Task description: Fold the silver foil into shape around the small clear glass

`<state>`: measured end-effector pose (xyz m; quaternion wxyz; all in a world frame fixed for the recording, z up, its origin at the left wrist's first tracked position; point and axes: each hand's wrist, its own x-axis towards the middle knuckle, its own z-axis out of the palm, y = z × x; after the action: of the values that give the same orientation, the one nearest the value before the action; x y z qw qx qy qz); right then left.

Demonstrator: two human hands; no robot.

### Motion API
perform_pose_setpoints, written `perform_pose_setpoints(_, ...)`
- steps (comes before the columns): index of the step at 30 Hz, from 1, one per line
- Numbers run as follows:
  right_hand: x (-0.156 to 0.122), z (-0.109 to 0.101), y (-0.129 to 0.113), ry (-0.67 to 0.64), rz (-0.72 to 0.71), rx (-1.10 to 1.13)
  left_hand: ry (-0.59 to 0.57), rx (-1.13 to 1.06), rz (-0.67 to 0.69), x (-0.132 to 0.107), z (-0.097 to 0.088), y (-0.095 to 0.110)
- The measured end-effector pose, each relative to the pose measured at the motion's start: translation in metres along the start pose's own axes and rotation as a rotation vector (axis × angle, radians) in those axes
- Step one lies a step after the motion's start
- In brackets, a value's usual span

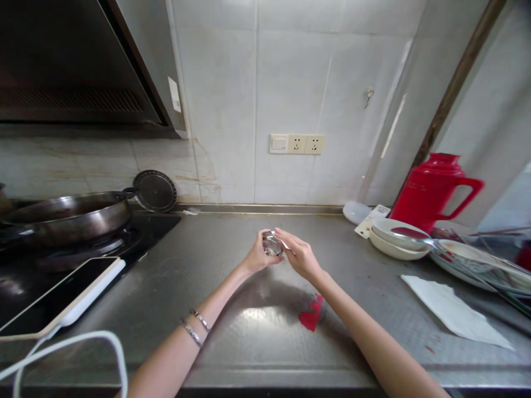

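Note:
Over the middle of the steel counter, my left hand [257, 257] is wrapped round a small clear glass [271, 244] with a shiny, faceted look. My right hand [302, 254] leans against the glass's right side, fingers together. A white strip, which looks like tissue [284, 242], shows between those fingers and the glass; most of it is hidden. Below the hands, a torn red patch [311, 314] lies on the steel counter [224, 243].
To the left, a steel pan [70, 218] sits on the black hob, near a phone [62, 298] with a white cable [83, 336]. At right are a red thermos [431, 190], stacked bowls [394, 249], plates [464, 265] and a white paper sheet [454, 309].

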<state>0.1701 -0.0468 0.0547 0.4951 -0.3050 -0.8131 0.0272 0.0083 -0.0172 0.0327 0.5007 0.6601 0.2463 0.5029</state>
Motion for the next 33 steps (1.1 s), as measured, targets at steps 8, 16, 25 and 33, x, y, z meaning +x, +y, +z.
perform_pose_setpoints(8,0.001,0.001,-0.001,0.015,0.108,0.017,-0.018,0.119,-0.010,-0.003,0.002,0.003)
perform_pose_setpoints(16,-0.001,0.002,-0.008,-0.041,-0.186,-0.087,-0.005,0.058,0.062,0.000,0.004,0.004)
perform_pose_setpoints(25,-0.001,0.004,-0.001,0.080,0.000,0.020,0.001,0.079,-0.012,-0.003,0.007,0.011)
perform_pose_setpoints(33,-0.003,0.008,-0.001,0.099,0.030,0.056,0.043,0.124,-0.036,-0.003,0.008,0.008)
